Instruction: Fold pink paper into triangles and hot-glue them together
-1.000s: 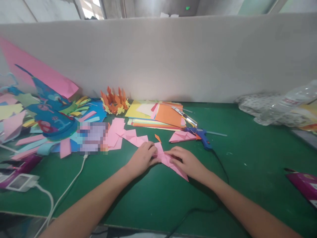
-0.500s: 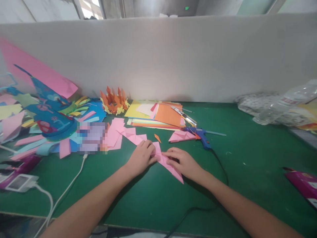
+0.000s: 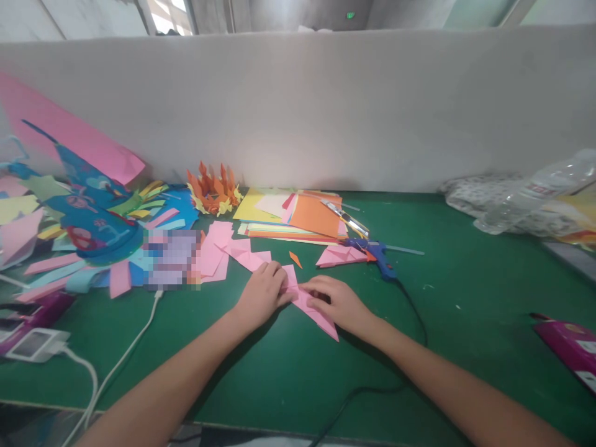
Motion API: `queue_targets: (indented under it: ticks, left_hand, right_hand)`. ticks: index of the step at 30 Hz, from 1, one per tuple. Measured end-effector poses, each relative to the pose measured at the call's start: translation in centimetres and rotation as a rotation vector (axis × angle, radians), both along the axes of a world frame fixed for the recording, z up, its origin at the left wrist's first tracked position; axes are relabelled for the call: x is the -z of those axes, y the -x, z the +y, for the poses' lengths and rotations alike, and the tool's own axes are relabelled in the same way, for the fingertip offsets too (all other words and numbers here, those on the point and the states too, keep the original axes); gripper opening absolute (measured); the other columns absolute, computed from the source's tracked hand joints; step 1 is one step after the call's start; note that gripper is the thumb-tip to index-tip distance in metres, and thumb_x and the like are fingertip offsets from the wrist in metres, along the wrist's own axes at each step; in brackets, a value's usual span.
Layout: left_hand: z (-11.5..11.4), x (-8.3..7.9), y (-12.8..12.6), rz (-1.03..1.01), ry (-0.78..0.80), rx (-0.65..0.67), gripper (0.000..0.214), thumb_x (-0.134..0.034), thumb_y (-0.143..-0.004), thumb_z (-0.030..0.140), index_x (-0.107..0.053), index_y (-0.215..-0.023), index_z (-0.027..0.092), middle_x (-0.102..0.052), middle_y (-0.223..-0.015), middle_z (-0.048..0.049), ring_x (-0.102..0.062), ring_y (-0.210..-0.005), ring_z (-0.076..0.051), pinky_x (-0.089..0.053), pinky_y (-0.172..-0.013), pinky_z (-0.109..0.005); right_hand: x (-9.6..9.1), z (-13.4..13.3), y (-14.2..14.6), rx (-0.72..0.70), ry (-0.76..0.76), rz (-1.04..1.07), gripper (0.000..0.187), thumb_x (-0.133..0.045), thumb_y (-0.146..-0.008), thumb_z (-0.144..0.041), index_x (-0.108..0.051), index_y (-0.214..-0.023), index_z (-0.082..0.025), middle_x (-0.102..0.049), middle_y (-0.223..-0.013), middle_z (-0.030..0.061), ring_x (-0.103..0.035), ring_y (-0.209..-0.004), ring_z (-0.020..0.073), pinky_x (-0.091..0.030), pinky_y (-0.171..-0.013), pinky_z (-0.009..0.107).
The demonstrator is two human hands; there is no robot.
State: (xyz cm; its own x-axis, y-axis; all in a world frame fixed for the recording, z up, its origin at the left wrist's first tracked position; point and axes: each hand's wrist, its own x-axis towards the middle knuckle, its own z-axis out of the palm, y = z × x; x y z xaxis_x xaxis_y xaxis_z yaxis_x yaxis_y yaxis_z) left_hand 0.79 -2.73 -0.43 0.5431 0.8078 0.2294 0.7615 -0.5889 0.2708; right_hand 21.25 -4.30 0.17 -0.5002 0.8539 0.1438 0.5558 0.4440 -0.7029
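A folded pink paper piece (image 3: 313, 308) lies on the green table mat (image 3: 447, 292) in front of me. My left hand (image 3: 261, 294) presses on its upper left part with curled fingers. My right hand (image 3: 336, 300) pinches its middle and covers the right side, fingers bent on the paper. A pointed tip of the paper sticks out toward me below my right hand. More pink folded pieces (image 3: 246, 254) lie just behind my left hand.
A stack of coloured paper sheets (image 3: 298, 217) lies behind, with a blue glue gun (image 3: 379, 257) and its black cord to the right. Paper crafts (image 3: 93, 217) crowd the left. A white cable (image 3: 135, 338), a plastic bottle (image 3: 535, 198) and a purple pack (image 3: 570, 347) sit around.
Both hands and the pink paper have shifted slightly left and closer together; the paper's near tip has moved left with them.
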Motion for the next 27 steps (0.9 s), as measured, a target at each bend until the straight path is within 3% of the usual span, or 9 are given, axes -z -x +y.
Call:
queue_targets:
  ticks: [6,12,27]
  left_hand:
    - [0.0,0.1,-0.2,-0.143,0.076,0.025,0.021,-0.064,-0.080,0.030,-0.049,-0.074,0.017,-0.049,-0.091,-0.0039,-0.048,-0.081,-0.018,-0.042,-0.072,-0.031]
    - [0.1,0.1,-0.4,-0.246,0.175,0.123,0.011,-0.063,-0.081,0.019,-0.054,-0.075,0.016,-0.052,-0.090,-0.0039,-0.053,-0.082,-0.016,-0.045,-0.073,-0.028]
    - [0.0,-0.1,-0.7,-0.203,0.185,0.104,0.020,-0.065,-0.079,0.033,-0.055,-0.080,0.016,-0.053,-0.093,-0.0052,-0.052,-0.081,-0.017,-0.045,-0.072,-0.030]
  right_hand:
    - [-0.3,-0.4,0.4,0.096,-0.006,-0.047,0.018,-0.058,-0.075,-0.011,-0.067,-0.088,-0.018,-0.064,-0.082,0.0034,-0.056,-0.073,0.0159,-0.044,-0.067,0.027]
    - [0.0,-0.3,0.5,0.110,-0.039,-0.064,0.017,-0.059,-0.075,-0.010,-0.069,-0.085,-0.019,-0.065,-0.081,0.0034,-0.057,-0.076,0.0166,-0.044,-0.070,0.028]
    - [0.8,-0.3,0.2,-0.002,-0.149,-0.061,0.019,-0.052,-0.084,-0.013,-0.068,-0.092,-0.018,-0.063,-0.084,0.0061,-0.058,-0.082,0.0176,-0.046,-0.074,0.030]
